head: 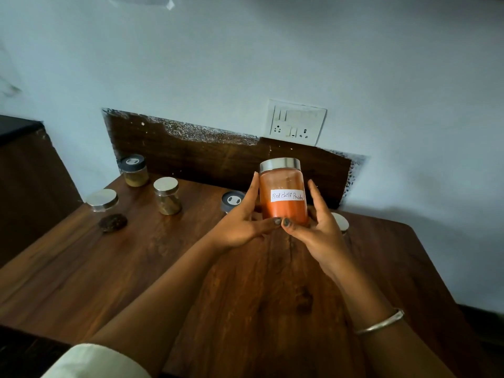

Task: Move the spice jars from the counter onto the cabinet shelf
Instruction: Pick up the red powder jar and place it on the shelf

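White sleeve (90, 361) btm-left; L grip (240, 225), R grip (319, 230) both clasp chilli jar (282, 186), thumbs at base.

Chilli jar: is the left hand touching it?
Touching. Head view: left hand fingers lie against the chilli jar, thumb at its base.

Handwritten "Red chilli Powder" on a white paper label (287, 196) stuck across the front of the steel-lidded jar (282, 181) of orange-red powder.
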